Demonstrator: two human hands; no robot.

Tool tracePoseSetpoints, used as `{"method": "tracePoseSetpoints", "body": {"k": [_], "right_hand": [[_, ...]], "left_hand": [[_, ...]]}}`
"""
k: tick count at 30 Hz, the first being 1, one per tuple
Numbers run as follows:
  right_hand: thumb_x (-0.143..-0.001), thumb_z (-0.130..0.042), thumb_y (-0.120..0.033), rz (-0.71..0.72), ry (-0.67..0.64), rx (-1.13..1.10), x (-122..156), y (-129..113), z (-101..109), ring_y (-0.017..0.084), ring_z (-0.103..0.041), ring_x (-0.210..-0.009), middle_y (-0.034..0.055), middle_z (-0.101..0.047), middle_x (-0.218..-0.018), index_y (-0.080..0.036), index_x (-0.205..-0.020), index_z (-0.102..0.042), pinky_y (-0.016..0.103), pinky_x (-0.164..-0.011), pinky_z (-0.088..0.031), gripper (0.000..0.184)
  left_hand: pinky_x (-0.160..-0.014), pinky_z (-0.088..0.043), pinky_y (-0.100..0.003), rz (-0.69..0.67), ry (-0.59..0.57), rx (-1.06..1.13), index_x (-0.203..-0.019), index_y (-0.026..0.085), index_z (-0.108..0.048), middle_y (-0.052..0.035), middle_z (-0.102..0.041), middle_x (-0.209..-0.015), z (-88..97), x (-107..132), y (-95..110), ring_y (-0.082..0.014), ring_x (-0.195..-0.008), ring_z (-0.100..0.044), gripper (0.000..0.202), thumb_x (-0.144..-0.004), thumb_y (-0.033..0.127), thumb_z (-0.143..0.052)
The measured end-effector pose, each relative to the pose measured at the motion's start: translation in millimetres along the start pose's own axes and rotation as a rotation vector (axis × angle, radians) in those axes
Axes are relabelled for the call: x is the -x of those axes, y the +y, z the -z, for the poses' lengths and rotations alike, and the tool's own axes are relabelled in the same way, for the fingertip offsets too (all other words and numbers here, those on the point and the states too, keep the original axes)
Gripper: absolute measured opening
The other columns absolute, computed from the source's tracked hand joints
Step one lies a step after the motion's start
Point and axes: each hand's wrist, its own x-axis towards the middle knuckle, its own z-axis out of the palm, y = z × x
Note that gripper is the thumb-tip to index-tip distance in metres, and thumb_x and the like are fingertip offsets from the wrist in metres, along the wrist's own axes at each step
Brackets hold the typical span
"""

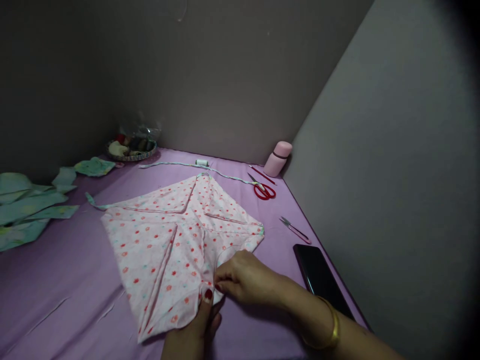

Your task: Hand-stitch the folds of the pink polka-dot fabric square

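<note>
A white cloth with red and pale blue dots lies spread on the table, with folded, stitched-looking flaps. Its near edge is gripped by my left hand, thumb on top and fingers underneath. Just beside that thumb, my right hand is closed in a pinch at the same edge; whatever is between its fingertips is too small to tell. A thin green-and-white fabric strip extends from the cloth's left corner. Another twisted strip lies behind the cloth, reaching to the red-handled scissors.
Thread snips and a black phone lie along the right edge. Farther back are a red pencil, a pink bottle, a thread spool and a basket of spools. Green fabric pieces lie at left; walls border the table.
</note>
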Motion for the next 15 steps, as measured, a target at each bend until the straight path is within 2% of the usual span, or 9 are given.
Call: {"method": "tracePoseSetpoints", "body": {"k": [4,8,12,15], "right_hand": [[-0.073,-0.052,-0.006,-0.035,-0.028,-0.301,4,13,-3,0.004,-0.043,-0.056,-0.0036,-0.054,-0.061,-0.012,-0.075,-0.066,0.015,-0.055,-0.030,0.015],[-0.076,-0.054,-0.013,-0.089,-0.047,-0.556,6,22,-5,0.006,-0.046,-0.058,-0.0003,-0.057,-0.064,-0.009,-0.078,-0.067,0.015,-0.055,-0.035,0.014],[-0.076,-0.057,-0.017,-0.075,-0.081,-0.662,4,28,-4,0.007,-0.051,-0.062,0.0022,-0.061,-0.069,-0.008,-0.079,-0.068,0.017,-0.060,-0.040,0.015],[-0.077,-0.058,-0.018,-0.051,-0.105,-0.676,4,33,-1,0.008,-0.054,-0.065,0.0038,-0.063,-0.072,-0.008,-0.082,-0.068,0.019,-0.064,-0.042,0.015]], "left_hand": [[-0.093,-0.043,-0.041,0.023,0.040,0.073,-0.093,0.019,-0.059,-0.0108,-0.067,-0.108,-11.1,4,7,-0.0261,-0.118,-0.046,0.026,-0.069,0.020,-0.068],[-0.091,-0.045,-0.044,0.074,0.111,0.143,-0.109,0.018,-0.052,-0.0145,-0.065,-0.111,-24.1,11,14,-0.0259,-0.104,-0.058,0.035,-0.076,0.013,-0.060],[-0.091,-0.045,-0.044,0.108,0.110,0.164,-0.110,0.014,-0.049,-0.0205,-0.063,-0.111,-25.6,12,18,-0.0263,-0.094,-0.063,0.033,-0.079,0.012,-0.057],[-0.095,-0.042,-0.044,0.130,0.079,0.178,-0.109,0.013,-0.050,-0.0194,-0.066,-0.106,-22.8,11,19,-0.0263,-0.094,-0.063,0.032,-0.078,0.013,-0.059]]}}
